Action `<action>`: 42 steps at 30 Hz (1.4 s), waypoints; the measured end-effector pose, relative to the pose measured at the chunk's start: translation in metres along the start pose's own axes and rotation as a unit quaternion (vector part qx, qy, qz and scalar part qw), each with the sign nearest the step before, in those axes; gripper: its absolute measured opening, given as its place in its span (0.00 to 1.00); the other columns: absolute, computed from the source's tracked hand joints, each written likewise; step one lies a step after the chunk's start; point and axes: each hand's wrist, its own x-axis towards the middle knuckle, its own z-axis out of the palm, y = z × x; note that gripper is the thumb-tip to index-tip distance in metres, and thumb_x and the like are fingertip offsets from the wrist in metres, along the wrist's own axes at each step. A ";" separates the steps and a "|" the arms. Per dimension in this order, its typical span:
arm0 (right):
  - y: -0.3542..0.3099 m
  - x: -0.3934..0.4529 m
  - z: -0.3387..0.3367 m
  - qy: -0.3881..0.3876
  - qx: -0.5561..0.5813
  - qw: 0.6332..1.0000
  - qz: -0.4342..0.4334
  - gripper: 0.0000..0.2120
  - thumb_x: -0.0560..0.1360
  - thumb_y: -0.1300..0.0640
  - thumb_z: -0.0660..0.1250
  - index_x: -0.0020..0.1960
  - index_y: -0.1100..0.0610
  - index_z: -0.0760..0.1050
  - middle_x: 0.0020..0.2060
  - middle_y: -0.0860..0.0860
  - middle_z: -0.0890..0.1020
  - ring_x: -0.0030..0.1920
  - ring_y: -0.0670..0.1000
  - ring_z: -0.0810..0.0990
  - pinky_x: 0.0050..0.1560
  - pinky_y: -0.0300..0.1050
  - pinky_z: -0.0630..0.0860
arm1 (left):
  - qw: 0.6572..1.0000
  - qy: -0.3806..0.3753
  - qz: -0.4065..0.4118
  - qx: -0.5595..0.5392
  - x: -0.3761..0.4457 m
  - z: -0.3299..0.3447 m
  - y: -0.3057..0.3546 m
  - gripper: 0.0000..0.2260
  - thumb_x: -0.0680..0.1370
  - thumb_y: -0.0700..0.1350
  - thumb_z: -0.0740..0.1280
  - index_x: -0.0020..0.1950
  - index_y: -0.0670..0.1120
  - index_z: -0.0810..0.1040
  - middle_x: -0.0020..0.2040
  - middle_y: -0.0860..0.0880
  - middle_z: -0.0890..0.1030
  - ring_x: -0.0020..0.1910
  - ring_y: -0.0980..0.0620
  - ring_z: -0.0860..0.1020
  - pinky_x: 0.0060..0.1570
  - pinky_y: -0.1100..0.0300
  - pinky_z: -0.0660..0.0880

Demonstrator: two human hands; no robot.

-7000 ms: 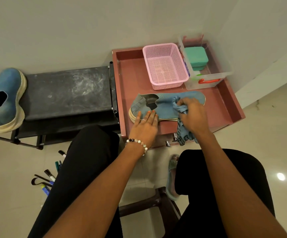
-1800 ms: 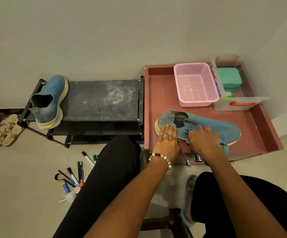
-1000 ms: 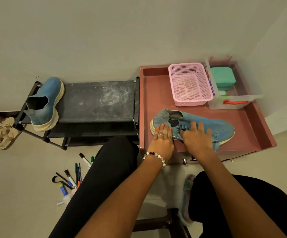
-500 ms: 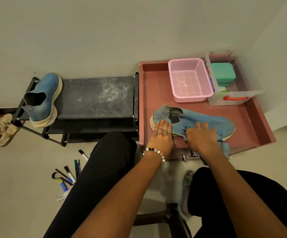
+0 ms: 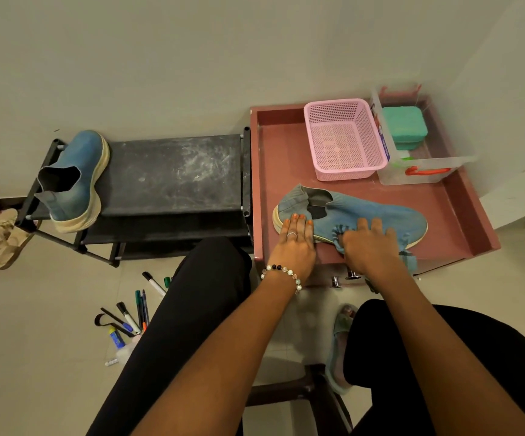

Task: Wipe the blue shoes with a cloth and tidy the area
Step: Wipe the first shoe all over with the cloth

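Change: right hand with cloth now back near the shoe's middle, close to the sole edge, after sitting slightly further up the upper a second ago; left hand in the same place on the heel.
Meaning for task: most likely short back-and-forth wiping strokes along the near side of this shoe; wiping judged under way, tidying not yet begun.
Shoe being wiped: blue shoe lying on its side on the red tray, toe pointing right, opening facing away.
Left hand: left hand flat, fingers straight and together, pressing on the heel to steady it; holding nothing.
Right hand: fingers curled over bunched blue cloth, pressing it against the shoe; a cloth tail hanging over the tray's front edge.
Second shoe: other blue shoe apart on the black rack, on the left.
Clutter: pens scattered on the floor below the rack.
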 end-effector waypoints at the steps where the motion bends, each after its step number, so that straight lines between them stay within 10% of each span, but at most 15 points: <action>1: -0.002 0.002 0.002 0.010 -0.004 1.000 -0.011 0.15 0.79 0.54 0.55 0.63 0.51 0.73 0.65 0.56 0.66 0.67 0.60 0.60 0.63 0.55 0.62 | 1.000 0.000 -0.001 -0.006 0.001 0.000 0.000 0.32 0.72 0.40 0.29 0.75 0.30 0.43 0.75 0.30 0.49 0.75 0.34 0.47 0.74 0.43 0.45; 17: -0.004 0.001 0.000 0.016 -0.024 1.000 -0.001 0.15 0.79 0.54 0.54 0.62 0.50 0.74 0.65 0.56 0.66 0.67 0.59 0.60 0.63 0.55 0.61 | 0.998 -0.043 -0.036 -0.009 0.006 -0.009 0.003 0.24 0.83 0.41 0.46 0.76 0.33 0.42 0.76 0.33 0.45 0.76 0.36 0.45 0.75 0.45 0.42; 35: -0.025 0.002 -0.003 0.005 -0.014 0.999 0.048 0.18 0.80 0.54 0.51 0.65 0.53 0.72 0.67 0.58 0.65 0.66 0.60 0.62 0.64 0.54 0.62 | 0.998 -0.050 -0.024 -0.022 0.006 -0.009 -0.002 0.25 0.80 0.42 0.40 0.77 0.36 0.43 0.77 0.36 0.45 0.77 0.39 0.44 0.75 0.48 0.41; 42: -0.007 0.019 0.005 0.011 0.045 0.995 -0.086 0.19 0.79 0.53 0.59 0.69 0.45 0.66 0.65 0.58 0.63 0.66 0.61 0.61 0.62 0.59 0.65 | 0.999 -0.038 -0.018 -0.004 0.003 -0.002 -0.002 0.24 0.83 0.41 0.46 0.76 0.35 0.41 0.77 0.36 0.43 0.76 0.38 0.42 0.75 0.46 0.42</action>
